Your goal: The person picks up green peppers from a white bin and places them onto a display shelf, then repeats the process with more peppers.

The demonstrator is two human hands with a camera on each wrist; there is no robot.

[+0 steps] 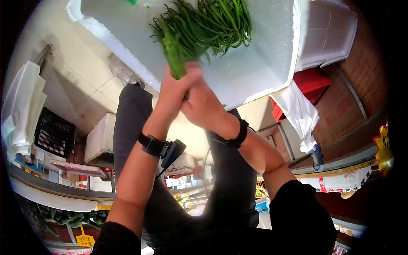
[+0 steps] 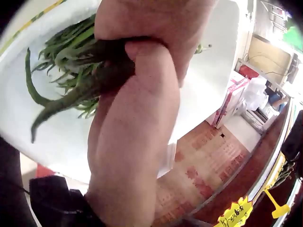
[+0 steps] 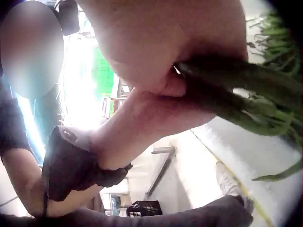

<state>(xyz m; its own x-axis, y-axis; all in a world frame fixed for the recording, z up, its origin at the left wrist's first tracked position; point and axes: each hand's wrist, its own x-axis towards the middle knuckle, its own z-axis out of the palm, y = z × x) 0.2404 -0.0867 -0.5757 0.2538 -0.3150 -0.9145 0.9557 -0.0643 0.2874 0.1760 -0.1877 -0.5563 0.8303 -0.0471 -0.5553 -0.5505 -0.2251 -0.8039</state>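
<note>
Long green chili peppers (image 1: 173, 51) stick out past my two hands, over a white foam box (image 1: 259, 70). My left hand (image 1: 171, 91) grips the bunch from the left side. Pressed against it, my right hand (image 1: 204, 104) also holds the peppers, its fingers partly blurred. In the left wrist view, the right hand (image 2: 151, 19) lies across the top and pepper tips (image 2: 52, 111) point left. The right wrist view has thick peppers (image 3: 246, 85) coming out between the hands. More slender green peppers (image 1: 208, 25) lie heaped in the box just beyond; the palms hide the near pepper ends.
The box's near rim (image 1: 127, 59) stands above my knees. Right of it are another white foam box (image 1: 325, 36), a red crate (image 1: 312, 85) and a white plastic bag (image 1: 297, 114). A black crate (image 1: 55, 132) and white bags (image 1: 23, 106) sit at left.
</note>
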